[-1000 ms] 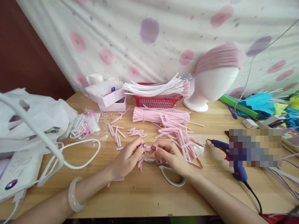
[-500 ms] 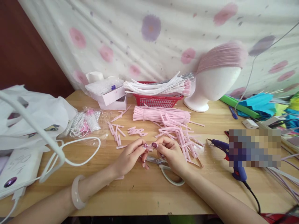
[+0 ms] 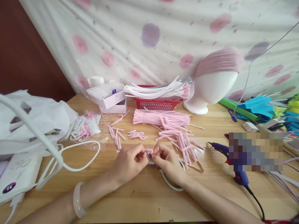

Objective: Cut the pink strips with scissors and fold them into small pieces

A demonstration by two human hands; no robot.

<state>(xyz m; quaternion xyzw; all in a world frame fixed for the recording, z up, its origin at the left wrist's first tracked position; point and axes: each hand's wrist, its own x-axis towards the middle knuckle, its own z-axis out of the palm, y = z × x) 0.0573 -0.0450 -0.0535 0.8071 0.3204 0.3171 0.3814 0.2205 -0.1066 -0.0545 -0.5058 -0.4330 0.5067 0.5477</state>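
Observation:
Between my fingertips, over the middle of the table, is a short pink pipe cleaner piece (image 3: 149, 151), bent into a small loop. My left hand (image 3: 130, 160) pinches it from the left, and my right hand (image 3: 167, 161) grips its other side with thumb and finger. Under my right hand lies a pair of scissors (image 3: 171, 185), of which mainly the pale handle shows. Just beyond my hands are several small bent pink loops (image 3: 137, 134). Short cut pink pieces (image 3: 116, 137) lie to their left, and a tangle of bent pink pipe cleaners (image 3: 183, 141) to the right.
Behind is a tied bundle of pink pipe cleaners (image 3: 161, 118), then a red basket (image 3: 155, 104) holding white ones. A foam head (image 3: 212, 87) stands at the back right. A blue glue gun (image 3: 240, 168) lies right, a white cable (image 3: 97, 155) and bagged beads (image 3: 85, 126) left.
Both hands have turned inward around the pink piece, which now shows as a bent loop. My right hand covers more of the scissors. The view has tilted slightly up.

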